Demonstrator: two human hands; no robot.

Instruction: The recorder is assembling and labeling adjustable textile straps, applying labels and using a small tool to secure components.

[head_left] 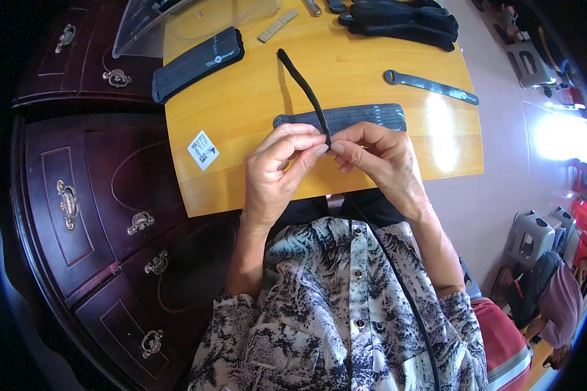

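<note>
Between my two hands, near the table's front edge, a narrow black strap (304, 85) is pinched at its near end. Its free end rises up and away to the left. My left hand (277, 163) closes thumb and fingertips on the strap from the left. From the right, my right hand (378, 156) pinches the same end, its fingers curled. Just beyond my fingers lies a row of dark straps (365, 116) on the table, partly hidden by my hands. One single strap (430, 86) with a round looped end lies apart at the right.
On the yellow table (235, 176) are a stack of dark straps (199, 63), a white label (203, 150), a beige strip (278, 25), black bundles (401, 25) and a clear plastic bin (195, 26). Dark wooden drawers (78, 195) stand left; grey stools (531, 238) and a person (561, 300) are right.
</note>
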